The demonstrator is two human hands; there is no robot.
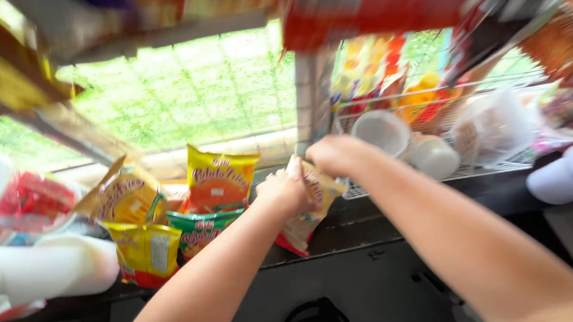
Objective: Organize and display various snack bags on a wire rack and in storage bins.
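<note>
Both my hands grip one yellow and red snack packet [305, 211] over a dark counter edge [361, 227]. My left hand [286, 190] clasps its left side and my right hand [338, 155] pinches its top right corner. Just left of it stand several more snack packets: a yellow one with an orange picture [219, 177], a green one [199, 231] below it, and yellow ones [144, 251] further left. The frame is motion-blurred.
A white wire basket [475, 167] at the right holds white cups [383, 130] and clear bags. Stacked white cups [52, 266] lie on their side at the lower left. Packets hang overhead [373, 12]. A window with greenery [192, 91] lies behind.
</note>
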